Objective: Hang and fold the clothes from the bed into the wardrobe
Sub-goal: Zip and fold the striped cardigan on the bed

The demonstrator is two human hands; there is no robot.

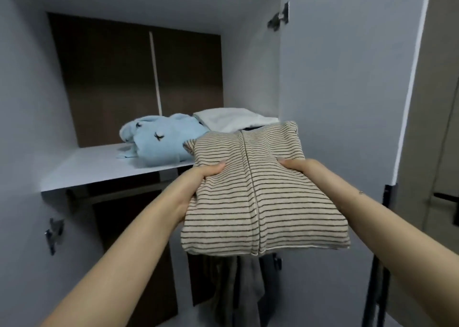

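At nine o'clock the grey inner wall of the wardrobe [27, 103] fills the edge, with a metal hinge [53, 232] low at eight o'clock. A pale shelf [94, 165] crosses from there toward the centre, backed by a dark brown panel [111, 78] split by a light vertical strip. On the shelf, just left of centre, lies a light blue garment [161, 140] with small dark marks, and beside it toward one o'clock a white folded cloth [231, 118], the two touching.

The left hand [201, 177] grips the left edge of a folded beige striped garment [260, 197], thumb on top, fingers hidden beneath. The garment is held in the air in front of the shelf's right end, its far edge overlapping the white cloth. The right hand [295, 165] clamps its right edge in the same way.

Below, at six o'clock, dark clothes [238, 289] hang. At three o'clock stands the open wardrobe door [347, 90], a second hinge [279, 16] near its top.
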